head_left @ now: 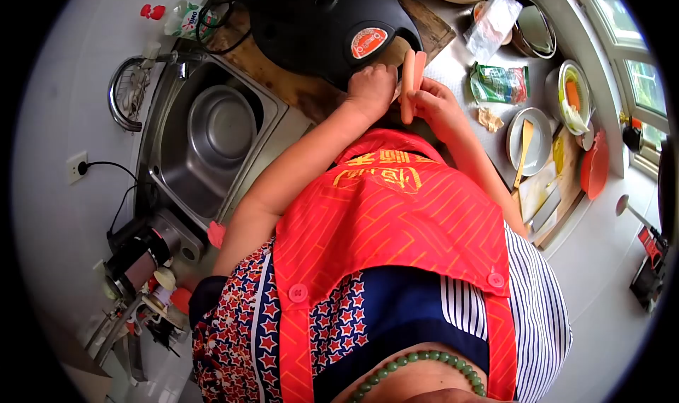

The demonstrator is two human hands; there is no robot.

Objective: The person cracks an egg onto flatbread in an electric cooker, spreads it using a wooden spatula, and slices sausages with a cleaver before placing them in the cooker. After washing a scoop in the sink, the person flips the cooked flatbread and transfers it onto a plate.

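In front of my red apron point(382, 191), both of my hands are held close together at the counter. My right hand point(435, 100) pinches pinkish-orange sausage point(409, 85), which stands upright as two long pieces side by side; whether they join lower down I cannot tell. My left hand point(373, 88) is closed into a fist just left of the sausage. A thin pale strip shows between the hands, but what the left fingers grip is hidden. Right beyond my hands sits a black appliance point(311, 21) with a round orange sticker point(368, 42).
To the left is a steel sink point(166, 170) with a metal basin point(221, 124) inside. On the right counter lie a green packet point(498, 83), a crumpled wrapper point(489, 119), a plate point(541, 138) with a wooden spatula point(525, 145), and a knife point(546, 208) on a board.
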